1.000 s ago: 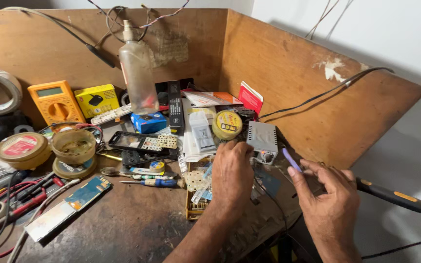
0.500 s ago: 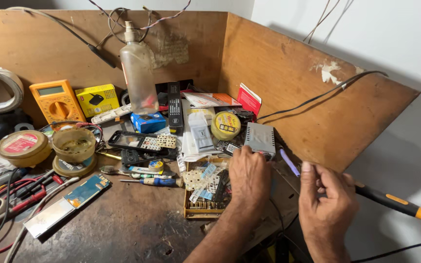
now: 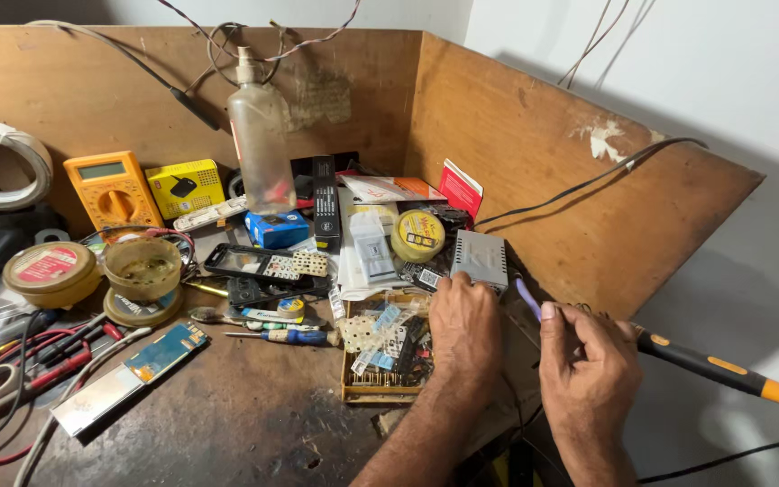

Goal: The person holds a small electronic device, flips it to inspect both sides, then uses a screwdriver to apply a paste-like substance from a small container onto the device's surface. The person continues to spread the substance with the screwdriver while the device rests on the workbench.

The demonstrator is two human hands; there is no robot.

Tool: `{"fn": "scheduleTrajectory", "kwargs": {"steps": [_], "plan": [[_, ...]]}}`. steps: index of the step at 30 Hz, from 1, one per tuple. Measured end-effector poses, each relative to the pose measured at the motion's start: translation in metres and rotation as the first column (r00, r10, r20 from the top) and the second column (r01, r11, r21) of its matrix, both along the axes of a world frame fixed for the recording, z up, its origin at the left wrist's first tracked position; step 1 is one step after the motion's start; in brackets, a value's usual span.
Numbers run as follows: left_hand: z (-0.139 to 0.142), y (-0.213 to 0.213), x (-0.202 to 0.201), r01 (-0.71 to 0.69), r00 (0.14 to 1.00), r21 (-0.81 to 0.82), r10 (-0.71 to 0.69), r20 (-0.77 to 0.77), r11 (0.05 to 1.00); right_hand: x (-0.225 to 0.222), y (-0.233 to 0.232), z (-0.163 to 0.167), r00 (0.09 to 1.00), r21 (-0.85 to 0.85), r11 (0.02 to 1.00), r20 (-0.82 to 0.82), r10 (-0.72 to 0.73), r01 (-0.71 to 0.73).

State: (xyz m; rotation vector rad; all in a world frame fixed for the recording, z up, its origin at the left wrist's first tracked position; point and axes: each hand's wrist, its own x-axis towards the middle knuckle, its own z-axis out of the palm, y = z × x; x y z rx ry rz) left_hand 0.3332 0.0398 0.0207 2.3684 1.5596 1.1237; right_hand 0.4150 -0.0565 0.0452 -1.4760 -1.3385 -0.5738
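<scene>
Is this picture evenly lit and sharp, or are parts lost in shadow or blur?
Head view: sharp across the cluttered bench; the white wall is bright, with a broad shadow behind the wooden side panel. The left hand and right hand are clear, unblurred; the near bottom edge is dark.

Orange multimeter, yellow box, black-orange soldering iron.

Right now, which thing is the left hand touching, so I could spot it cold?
Start at the corner where the two wooden boards meet, then come down to the left hand. Just beyond its fingertips lies a small grey box, ribbed on top, unlike the round yellow tin beside it.
</scene>
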Motion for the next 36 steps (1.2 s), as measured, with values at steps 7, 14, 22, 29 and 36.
{"fn": "scheduleTrajectory", "kwargs": {"steps": [7, 14, 22, 29, 36], "plan": [[-0.002, 0.006, 0.006, -0.001, 0.998, 0.031, 0.003, -0.055, 1.000, 0.000, 0.002, -0.003, 0.999, 0.001, 1.000, -0.042, 0.013, -0.013], [-0.006, 0.005, 0.005, -0.009, 0.999, 0.109, 0.013, -0.042, 0.994, 0.003, 0.004, -0.006, 1.000, -0.011, 1.000, -0.020, 0.010, -0.011], [-0.010, 0.008, 0.008, -0.034, 0.998, 0.103, 0.039, -0.048, 0.994, 0.002, 0.005, -0.006, 1.000, -0.013, 1.000, -0.021, 0.009, -0.009], [-0.007, 0.008, 0.009, 0.021, 0.995, 0.121, -0.009, -0.100, 0.992, 0.002, 0.006, -0.007, 0.999, -0.021, 0.999, -0.034, 0.023, -0.024], [-0.006, 0.007, 0.001, 0.104, 0.987, 0.126, -0.086, -0.138, 0.987, 0.000, 0.005, -0.005, 1.000, -0.003, 1.000, -0.005, 0.028, -0.028]]}}
